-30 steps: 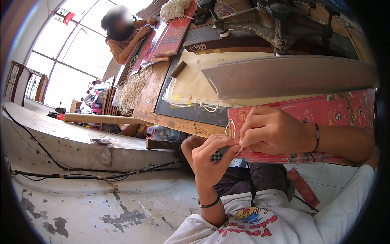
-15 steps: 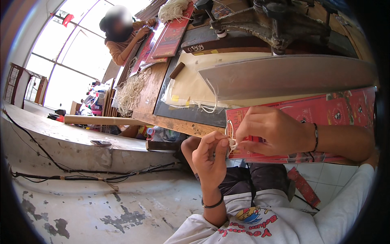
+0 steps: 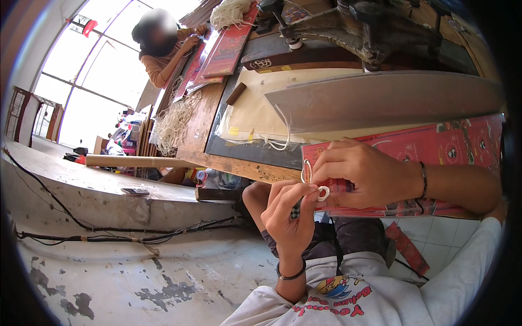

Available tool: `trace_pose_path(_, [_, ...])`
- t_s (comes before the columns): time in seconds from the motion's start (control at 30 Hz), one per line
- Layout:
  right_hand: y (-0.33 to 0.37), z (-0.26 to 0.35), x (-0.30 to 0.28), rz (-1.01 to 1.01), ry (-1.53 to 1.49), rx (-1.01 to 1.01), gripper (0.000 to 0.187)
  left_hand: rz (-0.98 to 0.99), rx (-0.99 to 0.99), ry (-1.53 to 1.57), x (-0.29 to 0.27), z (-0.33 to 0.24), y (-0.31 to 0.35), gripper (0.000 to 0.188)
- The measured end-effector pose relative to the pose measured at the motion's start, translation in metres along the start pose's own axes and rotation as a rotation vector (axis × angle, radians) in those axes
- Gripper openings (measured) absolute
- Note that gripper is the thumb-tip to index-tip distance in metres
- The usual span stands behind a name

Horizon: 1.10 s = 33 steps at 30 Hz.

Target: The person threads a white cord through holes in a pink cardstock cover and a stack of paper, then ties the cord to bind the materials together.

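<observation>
A white cord threads through the left end of a flat, glossy red printed piece, whose exact kind I cannot make out. Between my left hand's thumb and forefinger the cord is pinched, and a small ring-shaped loop of it stands out. My right hand reaches across the red piece from the right, forearm resting along it. Its bent fingers close on the cord right beside the loop; the fingertips are partly hidden. More of the cord curves up along the red piece's left edge.
A grey panel stands beyond the red piece, with a dark metal frame behind. White cord bundles hang at the table's left part, near stacked red pieces. Another person works there. A brown block lies on the table.
My left hand has shifted slightly right and down, its fingers curling more. The cord at the fingertips now shows a round loop. My right hand has moved a little left.
</observation>
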State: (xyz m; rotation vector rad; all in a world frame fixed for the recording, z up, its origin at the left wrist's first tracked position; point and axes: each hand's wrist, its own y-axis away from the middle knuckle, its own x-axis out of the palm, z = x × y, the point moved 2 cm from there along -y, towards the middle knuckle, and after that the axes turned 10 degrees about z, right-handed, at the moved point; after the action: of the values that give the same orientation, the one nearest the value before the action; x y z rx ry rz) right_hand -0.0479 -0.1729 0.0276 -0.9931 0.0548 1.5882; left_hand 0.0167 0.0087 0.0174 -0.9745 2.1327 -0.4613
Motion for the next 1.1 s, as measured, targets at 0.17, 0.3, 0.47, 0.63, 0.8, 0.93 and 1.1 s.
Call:
trace_pose_path(0.17, [0.018,0.010,-0.008,-0.067,0.064,0.054,0.021,0.013,0.027,0.179,0.015,0.004,-0.003,0.011])
trace_pose_path(0.3, [0.017,0.011,-0.011,-0.056,0.005,0.098,0.019,0.010,0.036,0.187,0.016,0.004,-0.004,0.011])
trace_pose_path(0.47, [0.015,0.009,-0.007,-0.117,-0.013,0.116,0.021,-0.014,0.065,0.174,0.015,0.003,-0.008,0.012])
trace_pose_path(0.63, [0.012,0.008,-0.008,-0.112,-0.052,0.117,0.024,0.029,0.073,0.115,0.013,0.001,-0.003,0.008])
trace_pose_path(0.8, [0.017,0.004,-0.008,-0.086,-0.087,0.089,0.022,0.022,0.034,0.121,0.015,0.003,-0.003,0.010])
trace_pose_path(0.93, [0.014,0.006,-0.009,-0.082,-0.077,0.060,0.020,0.048,0.022,0.146,0.013,0.003,-0.001,0.010])
trace_pose_path(1.1, [0.013,0.006,-0.010,-0.029,-0.083,0.050,0.016,0.063,-0.001,0.202,0.016,0.006,-0.001,0.008])
